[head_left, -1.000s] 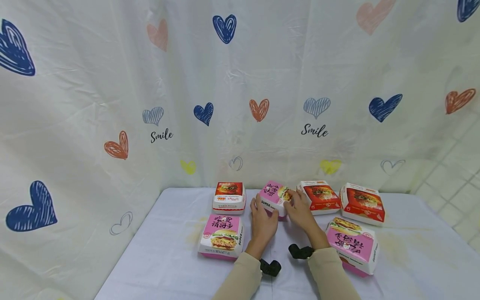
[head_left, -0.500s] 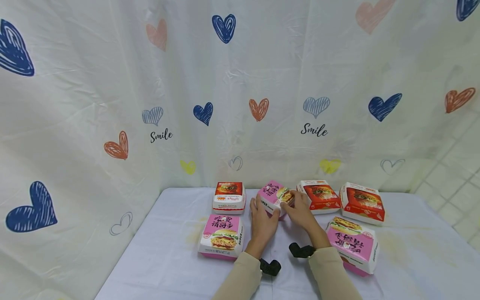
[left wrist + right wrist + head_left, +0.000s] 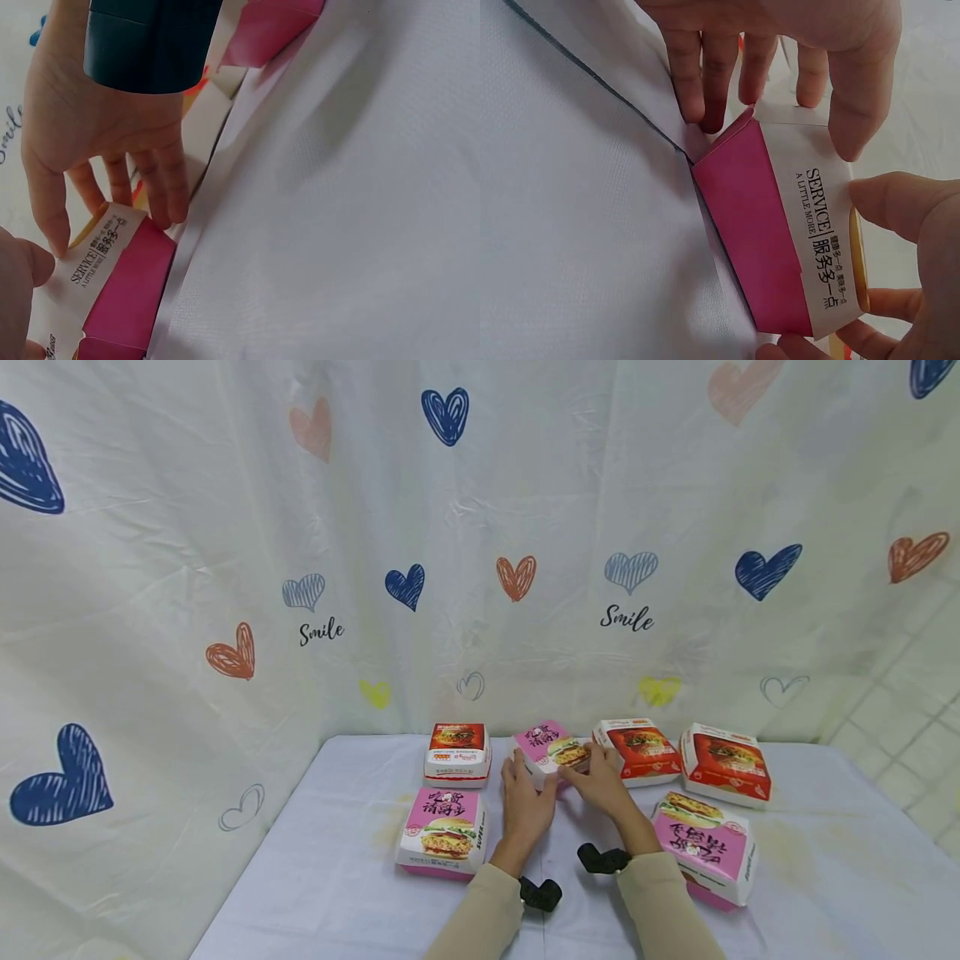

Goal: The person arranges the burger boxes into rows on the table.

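Closest up, a front-left burger box and front-right burger box flank the sleeves on the tabletop. Then the left hand and right hand, each grip half-open round the middle pink box, which sits between a lone red box and two more rightward, heart-print curtain behind.

The head view looks forward and down from above, far enough back to take in surface and curtain. The wrist views, tilted sideways, look closely past left hand and right hand, sharing one box's lettered side.
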A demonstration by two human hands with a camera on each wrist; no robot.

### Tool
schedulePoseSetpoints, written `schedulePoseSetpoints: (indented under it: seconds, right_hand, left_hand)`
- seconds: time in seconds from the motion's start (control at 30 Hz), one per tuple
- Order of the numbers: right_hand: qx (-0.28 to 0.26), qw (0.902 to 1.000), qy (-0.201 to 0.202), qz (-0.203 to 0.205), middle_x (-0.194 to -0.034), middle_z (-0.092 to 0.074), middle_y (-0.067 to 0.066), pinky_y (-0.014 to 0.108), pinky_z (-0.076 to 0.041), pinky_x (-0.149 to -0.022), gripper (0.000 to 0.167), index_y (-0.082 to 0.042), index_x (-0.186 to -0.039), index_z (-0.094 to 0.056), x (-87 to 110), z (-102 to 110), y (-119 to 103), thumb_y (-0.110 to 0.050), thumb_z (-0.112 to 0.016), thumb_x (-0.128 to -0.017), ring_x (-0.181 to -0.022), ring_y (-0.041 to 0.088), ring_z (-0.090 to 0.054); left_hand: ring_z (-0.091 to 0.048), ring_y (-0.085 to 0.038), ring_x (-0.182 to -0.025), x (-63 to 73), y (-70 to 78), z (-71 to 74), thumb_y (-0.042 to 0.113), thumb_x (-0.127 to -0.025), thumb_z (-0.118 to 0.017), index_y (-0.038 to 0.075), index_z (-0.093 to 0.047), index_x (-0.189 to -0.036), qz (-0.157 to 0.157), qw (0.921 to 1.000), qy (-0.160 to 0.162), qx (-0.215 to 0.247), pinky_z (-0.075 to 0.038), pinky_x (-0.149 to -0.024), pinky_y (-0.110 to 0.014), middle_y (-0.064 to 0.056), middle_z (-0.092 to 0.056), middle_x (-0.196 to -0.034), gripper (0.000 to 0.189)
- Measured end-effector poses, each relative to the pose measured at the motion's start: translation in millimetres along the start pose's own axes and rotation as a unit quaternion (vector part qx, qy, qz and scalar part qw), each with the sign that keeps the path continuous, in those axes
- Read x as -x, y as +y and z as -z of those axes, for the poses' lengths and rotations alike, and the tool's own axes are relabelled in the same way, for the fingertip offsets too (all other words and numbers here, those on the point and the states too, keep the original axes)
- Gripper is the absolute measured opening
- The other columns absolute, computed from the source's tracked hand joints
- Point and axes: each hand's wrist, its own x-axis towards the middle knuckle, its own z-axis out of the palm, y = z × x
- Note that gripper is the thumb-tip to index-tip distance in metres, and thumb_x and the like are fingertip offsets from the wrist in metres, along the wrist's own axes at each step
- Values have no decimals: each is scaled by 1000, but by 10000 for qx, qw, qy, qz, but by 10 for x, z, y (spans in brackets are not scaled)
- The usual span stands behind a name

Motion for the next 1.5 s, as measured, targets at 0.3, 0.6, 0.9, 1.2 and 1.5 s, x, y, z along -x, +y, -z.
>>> schedulePoseSetpoints:
  seconds: [0.3, 0.6, 0.9, 1.2, 1.5]
  right_hand:
    - [10, 9998, 142, 138, -141, -27, 36, 61, -40, -104, 68, 12, -143, -30, -3, -14, 38, -30, -63, -99, -123, 45, -38]
    - [-50, 9994, 231, 268, -127, -40, 31, 58, -40, -103, 55, 13, -129, -35, -5, 1, 40, -25, -61, -99, -115, 40, -43]
    - [17, 9999, 102, 84, -140, -38, 37, 63, -36, -112, 66, 15, -140, -33, -5, 13, 27, -32, -58, -101, -127, 46, -44]
    - [232, 9997, -57, 80, -144, -35, 40, 66, -36, -113, 65, 14, -144, -31, -21, 20, 43, -32, -54, -104, -131, 48, -43]
    - [272, 9994, -87, 178, -142, -35, 41, 67, -33, -113, 55, 15, -142, -31, 11, 58, 10, -24, -44, -105, -131, 50, -42]
  left_hand:
    - [-33, -45, -150, 0, -18, 0, 29, -105, -55, 7, -27, -161, -226, 9997, 99, -63, -33, -118, -61, -26, -28, -164, 66]
    - [-40, -43, -147, 0, -23, 17, 28, -108, -50, 8, -29, -160, -252, 9997, 11, -60, -36, -116, -60, -23, -37, -160, 60]
    - [-47, -41, -141, -10, -36, 22, 26, -108, -48, 8, -34, -158, -290, 9995, 64, -83, -41, -113, -59, -22, -46, -152, 55]
    - [-59, -37, -128, -28, -56, 14, 24, -107, -50, 8, -46, -143, -251, 9987, 447, -6, -47, -106, -57, -20, -55, -145, 39]
    - [-59, -37, -129, -44, -63, 16, 25, -107, -49, 10, -48, -142, -203, 9985, 501, 4, -47, -106, -56, -18, -57, -144, 38]
